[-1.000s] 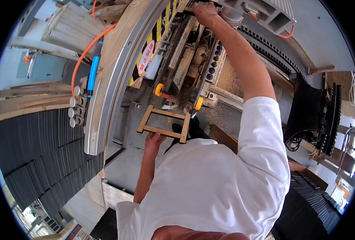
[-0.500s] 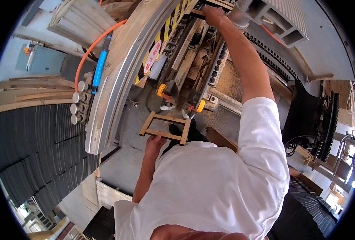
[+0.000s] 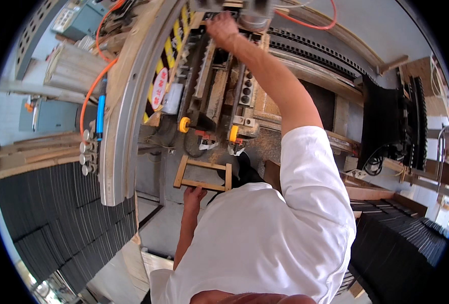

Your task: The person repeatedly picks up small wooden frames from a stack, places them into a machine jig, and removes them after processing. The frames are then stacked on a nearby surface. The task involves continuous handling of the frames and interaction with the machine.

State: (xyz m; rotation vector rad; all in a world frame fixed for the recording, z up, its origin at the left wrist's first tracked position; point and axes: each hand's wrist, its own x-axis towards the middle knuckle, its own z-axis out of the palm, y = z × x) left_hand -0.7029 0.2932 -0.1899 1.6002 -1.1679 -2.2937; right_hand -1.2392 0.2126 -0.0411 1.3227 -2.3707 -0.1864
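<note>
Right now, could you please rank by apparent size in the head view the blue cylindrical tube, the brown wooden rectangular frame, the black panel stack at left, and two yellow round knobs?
1. Black panel stack
2. Brown wooden frame
3. Blue tube
4. Left yellow knob and right yellow knob: alike, unranked

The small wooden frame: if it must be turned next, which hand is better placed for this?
Probably the left hand: its fingers hold the wooden frame at the near rail. The right hand is stretched far forward over the machine, away from it.
</note>
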